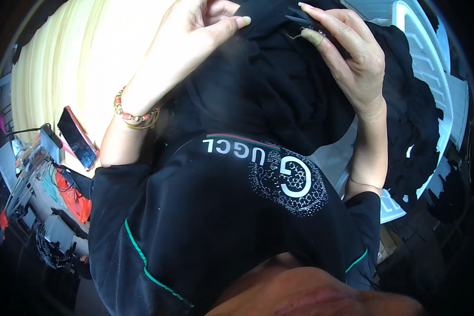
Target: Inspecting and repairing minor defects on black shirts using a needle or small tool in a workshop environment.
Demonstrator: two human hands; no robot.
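Black cloth (pixel 231 68) spreads over my lap and the table edge, lying in loose folds. At the top of the view my left hand (pixel 208 26) is closed at the cloth's edge, its thumb pressing toward curled fingers; part of the grip is cut off by the frame. My right hand (pixel 355 55) holds small dark thread snips (pixel 298 19), whose blades point left over the cloth. A tan wrap covers the right thumb, with a wisp of thread beside it. A beaded bracelet circles my left wrist.
A pale wood-grain table (pixel 63 58) lies on the left, with a phone (pixel 78 138) near its edge. To the right, more black cloth (pixel 411 116) hangs over a white plastic chair (pixel 429 52). A red plastic bag (pixel 72 195) and mixed items sit at lower left.
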